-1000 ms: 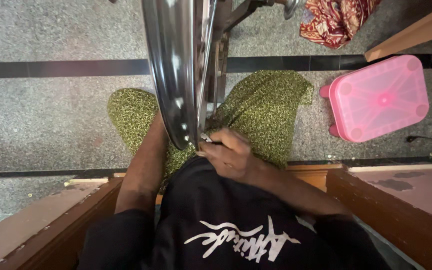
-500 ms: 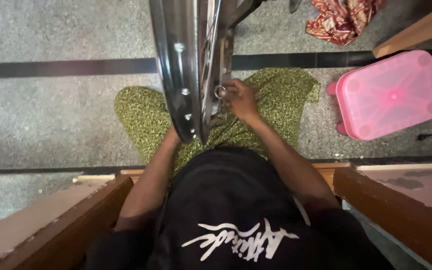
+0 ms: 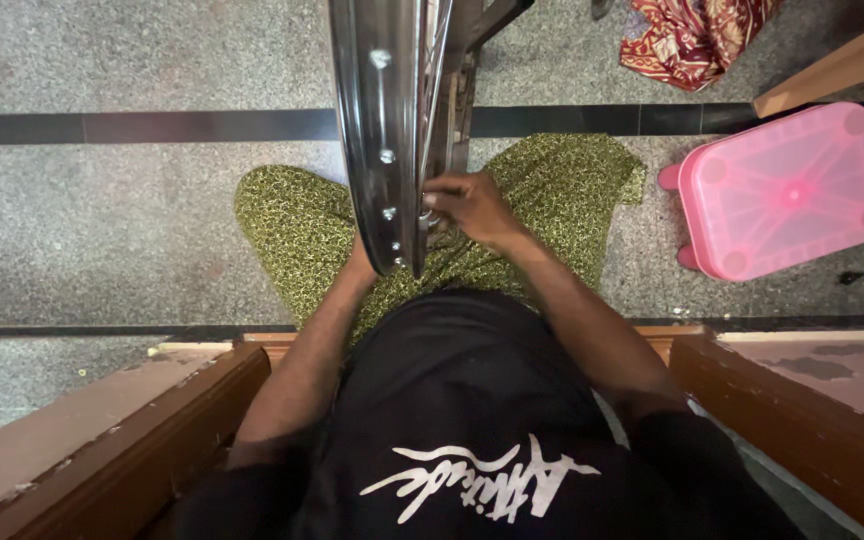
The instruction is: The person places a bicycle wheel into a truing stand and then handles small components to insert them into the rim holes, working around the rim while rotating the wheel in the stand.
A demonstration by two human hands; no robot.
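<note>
While the left hand (image 3: 360, 268) hides behind the wheel rim (image 3: 380, 130), grip unclear, the right hand (image 3: 472, 208) pinches its spokes (image 3: 436, 60).

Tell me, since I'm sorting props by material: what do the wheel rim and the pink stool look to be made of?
The wheel rim looks like polished, chrome-like metal: mirror-bright, with sharp reflections and a row of small spoke nipples. The right hand grips at its spokes; the left hand is mostly hidden behind it. The pink stool seems to be moulded plastic: even, slightly translucent colour, rounded corners, soft sheen.

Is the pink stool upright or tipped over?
Tipped over: the pink stool lies on its side on the floor, its seat facing the camera, legs pointing away.
</note>
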